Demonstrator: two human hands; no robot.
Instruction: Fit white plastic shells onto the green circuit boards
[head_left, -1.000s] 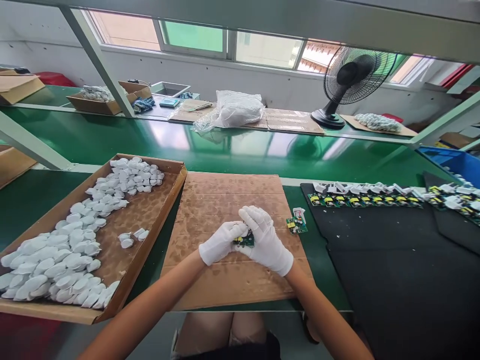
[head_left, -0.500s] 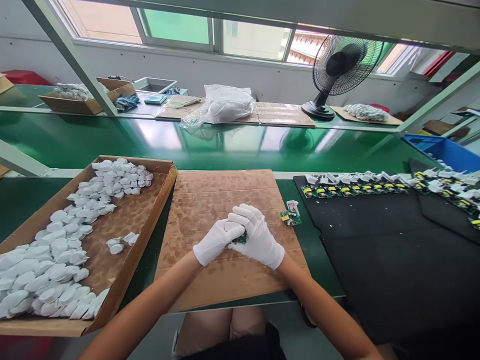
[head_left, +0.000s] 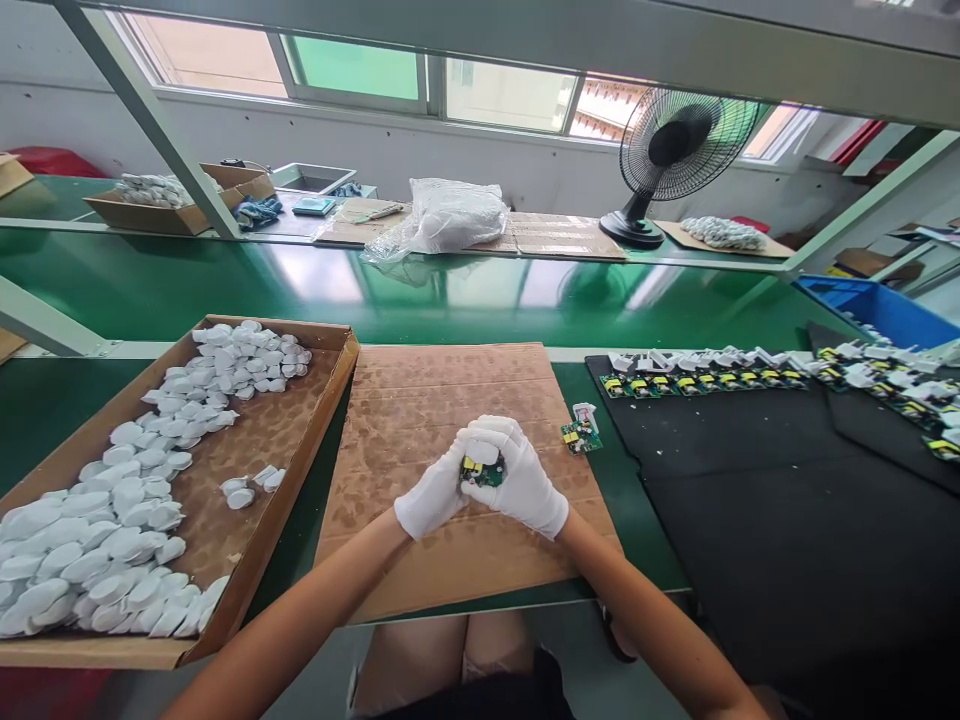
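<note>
Since the earlier frame, the white-gloved hands have tipped the work up, so more of the face of the small green circuit board shows, with a yellow component near its left end. A white plastic piece lies against the board's upper side, though how they join is hidden. The left hand and right hand are both curled closed, gripping the board between them, with the right fingers wrapped over the top.

The hands hover over the middle of a brown cardboard sheet, with bare cardboard on all sides. Just beyond its right edge, a second circuit board lies beside a white piece on the green belt. Left of the sheet, a shallow cardboard tray holds heaped white plastic shells. To the right, rows of boards and white pieces lie on a black mat. Any print on the components is too small to read.
</note>
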